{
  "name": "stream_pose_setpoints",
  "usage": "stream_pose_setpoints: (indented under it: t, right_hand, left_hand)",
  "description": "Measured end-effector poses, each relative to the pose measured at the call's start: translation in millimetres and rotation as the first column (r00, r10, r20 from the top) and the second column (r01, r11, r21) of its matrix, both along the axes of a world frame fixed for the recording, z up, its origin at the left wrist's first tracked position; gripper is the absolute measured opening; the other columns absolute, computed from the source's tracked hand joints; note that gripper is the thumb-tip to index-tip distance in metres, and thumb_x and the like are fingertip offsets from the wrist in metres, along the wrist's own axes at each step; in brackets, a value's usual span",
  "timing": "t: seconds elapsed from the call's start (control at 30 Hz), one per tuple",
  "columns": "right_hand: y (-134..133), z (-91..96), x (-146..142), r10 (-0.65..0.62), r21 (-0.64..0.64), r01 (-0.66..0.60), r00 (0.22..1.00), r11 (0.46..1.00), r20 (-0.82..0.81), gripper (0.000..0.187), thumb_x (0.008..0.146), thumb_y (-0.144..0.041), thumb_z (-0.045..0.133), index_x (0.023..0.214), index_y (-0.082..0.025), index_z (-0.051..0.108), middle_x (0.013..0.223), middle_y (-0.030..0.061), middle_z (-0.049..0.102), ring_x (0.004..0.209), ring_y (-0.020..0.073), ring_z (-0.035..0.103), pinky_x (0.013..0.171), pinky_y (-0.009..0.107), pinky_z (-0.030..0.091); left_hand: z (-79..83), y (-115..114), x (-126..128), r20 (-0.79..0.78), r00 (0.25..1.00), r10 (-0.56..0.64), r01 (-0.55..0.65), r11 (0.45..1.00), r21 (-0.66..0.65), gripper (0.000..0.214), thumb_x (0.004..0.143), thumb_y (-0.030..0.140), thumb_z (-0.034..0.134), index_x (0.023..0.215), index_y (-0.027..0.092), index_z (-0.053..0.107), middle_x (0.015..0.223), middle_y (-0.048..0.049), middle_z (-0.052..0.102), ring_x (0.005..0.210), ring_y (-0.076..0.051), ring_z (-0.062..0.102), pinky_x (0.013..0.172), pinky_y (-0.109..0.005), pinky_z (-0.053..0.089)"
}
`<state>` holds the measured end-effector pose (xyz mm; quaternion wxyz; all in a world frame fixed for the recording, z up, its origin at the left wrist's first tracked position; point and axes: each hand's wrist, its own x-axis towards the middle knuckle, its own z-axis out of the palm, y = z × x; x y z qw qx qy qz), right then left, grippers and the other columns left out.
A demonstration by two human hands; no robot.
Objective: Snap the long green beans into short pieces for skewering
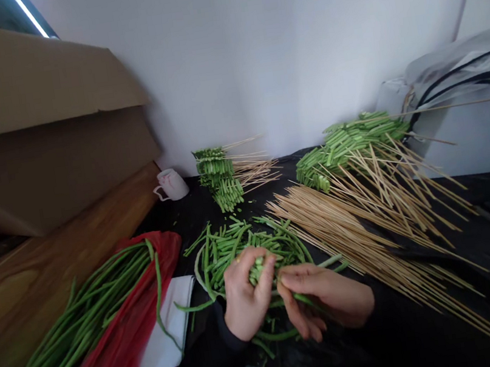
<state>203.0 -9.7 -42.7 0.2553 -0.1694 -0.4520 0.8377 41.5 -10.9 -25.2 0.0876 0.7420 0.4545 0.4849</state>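
Observation:
My left hand (pixel 249 290) is closed around a small bunch of cut green bean pieces (pixel 257 270), whose ends show between thumb and fingers. Close beside it, my right hand (pixel 323 294) pinches a long green bean (pixel 306 300) that runs back under the palm. Both hands are over a heap of cut long bean pieces (pixel 230 241) on the black sheet, with some uncut beans curling round its edge. Skewered bean pieces (pixel 221 178) are stacked at the back, and a larger stack of skewered beans (pixel 353 139) lies to the right.
Loose bamboo skewers (pixel 349 235) spread across the right side. At left, whole long beans (pixel 89 311) lie on a red plastic bag (pixel 114 356) beside white paper (pixel 171 335). A white mug (pixel 172 185) stands near a cardboard box (pixel 41 116); a pale bag (pixel 454 78) is far right.

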Motion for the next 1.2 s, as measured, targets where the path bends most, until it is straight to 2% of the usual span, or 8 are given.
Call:
stream_pose_setpoints:
  t: [0.2, 0.33, 0.43, 0.67, 0.77, 0.87, 1.03, 1.2]
  right_hand:
    - [-2, -1.1, -1, 0.013, 0.018, -0.014, 0.999, 1.0, 0.051, 0.035, 0.092, -0.048, 0.048, 0.074, -0.017, 0.049, 0.052, -0.0005, 0.063, 0.035, 0.007, 0.05, 0.035, 0.016, 0.028]
    - [1, 6.6, 8, -0.088, 0.034, 0.087, 0.996, 0.996, 0.026, 0.031, 0.094, -0.041, 0.045, 0.075, -0.017, 0.05, 0.053, -0.0007, 0.062, 0.038, 0.0067, 0.049, 0.037, 0.016, 0.028]
    - [4, 7.6, 12, -0.204, 0.031, 0.203, 0.979, 0.979, 0.017, 0.029, 0.094, -0.04, 0.046, 0.078, -0.017, 0.052, 0.053, -0.0015, 0.061, 0.039, 0.0066, 0.047, 0.038, 0.017, 0.028]
    - [8, 1.1, 11, -0.364, -0.013, 0.364, 0.931, 0.931, 0.007, 0.027, 0.094, -0.044, 0.047, 0.086, -0.018, 0.053, 0.055, -0.0039, 0.057, 0.04, 0.0061, 0.044, 0.037, 0.017, 0.024]
    - [8, -0.5, 11, -0.379, -0.029, 0.379, 0.926, 0.925, 0.013, 0.028, 0.095, -0.044, 0.045, 0.09, -0.018, 0.054, 0.057, -0.0038, 0.056, 0.04, 0.0056, 0.043, 0.037, 0.017, 0.024]
    - [9, -1.6, 10, -0.392, -0.033, 0.393, 0.92, 0.919, 0.024, 0.027, 0.095, -0.043, 0.045, 0.095, -0.017, 0.054, 0.062, -0.003, 0.058, 0.04, 0.005, 0.042, 0.036, 0.016, 0.024]
    - [10, -0.5, 9, -0.395, -0.014, 0.395, 0.919, 0.919, 0.006, 0.023, 0.091, -0.039, 0.053, 0.096, -0.017, 0.054, 0.066, -0.0028, 0.059, 0.037, 0.004, 0.039, 0.033, 0.017, 0.019]
    - [9, -0.1, 9, -0.344, -0.016, 0.344, 0.939, 0.939, 0.013, 0.021, 0.09, -0.038, 0.055, 0.093, -0.017, 0.053, 0.064, -0.0021, 0.061, 0.037, 0.0037, 0.04, 0.035, 0.016, 0.021]
  left_hand:
    - [7.3, 28, -23, 0.314, 0.919, 0.238, -0.177, 0.962, -0.21, 0.025, 0.088, 0.037, 0.056, 0.074, 0.017, 0.06, 0.059, 0.0025, 0.054, 0.056, -0.011, 0.05, 0.057, -0.023, 0.039]
    - [4.6, 48, -40, 0.634, 0.734, 0.242, -0.101, 0.963, -0.25, 0.029, 0.083, 0.043, 0.062, 0.073, 0.017, 0.057, 0.062, 0.0037, 0.05, 0.053, -0.008, 0.043, 0.05, -0.021, 0.032]
    - [1.6, 56, -47, 0.707, 0.659, 0.257, -0.119, 0.964, -0.239, 0.032, 0.08, 0.048, 0.065, 0.076, 0.016, 0.059, 0.063, 0.0039, 0.051, 0.053, -0.007, 0.043, 0.05, -0.02, 0.033]
    - [-3.9, 53, -41, 0.57, 0.812, 0.126, 0.062, 0.952, -0.3, 0.044, 0.083, 0.05, 0.062, 0.111, 0.016, 0.062, 0.081, -0.0012, 0.062, 0.067, -0.01, 0.055, 0.063, -0.021, 0.044]
    - [-7.1, 49, -36, 0.43, 0.903, 0.003, 0.18, 0.906, -0.383, 0.058, 0.085, 0.05, 0.061, 0.132, 0.019, 0.051, 0.108, -0.008, 0.066, 0.095, -0.017, 0.062, 0.084, -0.029, 0.048]
    - [-9.9, 47, -35, 0.353, 0.931, -0.089, 0.248, 0.865, -0.437, 0.063, 0.09, 0.056, 0.048, 0.142, 0.021, 0.042, 0.133, -0.0121, 0.058, 0.125, -0.024, 0.05, 0.107, -0.04, 0.036]
    - [-3.4, 44, -34, 0.245, 0.957, -0.155, 0.244, 0.887, -0.393, 0.057, 0.096, 0.054, 0.031, 0.127, 0.018, 0.061, 0.139, -0.0109, 0.054, 0.134, -0.027, 0.041, 0.115, -0.045, 0.023]
    - [5.0, 38, -27, 0.087, 0.965, -0.248, 0.26, 0.948, -0.186, 0.034, 0.084, 0.048, 0.063, 0.099, 0.02, 0.075, 0.103, -0.0103, 0.071, 0.108, -0.027, 0.058, 0.099, -0.043, 0.04]
